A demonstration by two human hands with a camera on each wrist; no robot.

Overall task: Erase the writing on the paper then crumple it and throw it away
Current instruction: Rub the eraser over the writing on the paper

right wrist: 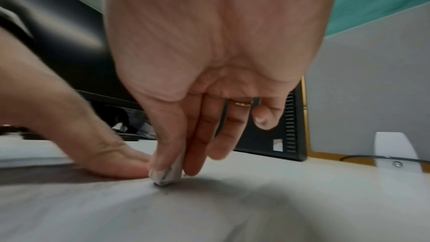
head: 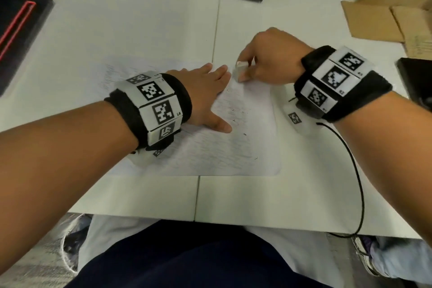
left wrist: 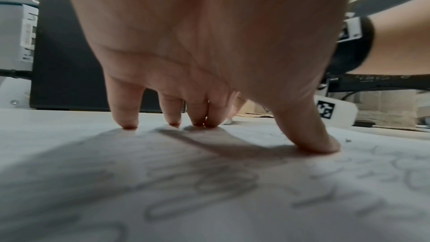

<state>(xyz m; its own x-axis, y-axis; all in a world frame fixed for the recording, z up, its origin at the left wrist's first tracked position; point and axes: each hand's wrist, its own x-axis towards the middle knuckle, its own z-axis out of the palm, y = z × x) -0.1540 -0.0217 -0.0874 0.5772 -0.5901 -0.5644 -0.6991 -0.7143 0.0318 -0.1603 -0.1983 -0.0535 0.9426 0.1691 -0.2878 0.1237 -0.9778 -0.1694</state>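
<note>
Fingers [left wrist: 125, 115] of the left hand [head: 205, 91] lie spread and straight, tips pressing the paper [head: 222, 147] flat on the white surface [head: 140, 30]. Just beside them, the right hand [head: 268, 58] pinches a white eraser [head: 240, 71] between thumb and fingers, its lower end on the paper's far edge. Dark crumbs [head: 233, 112] dot the faintly pencilled sheet.
</note>
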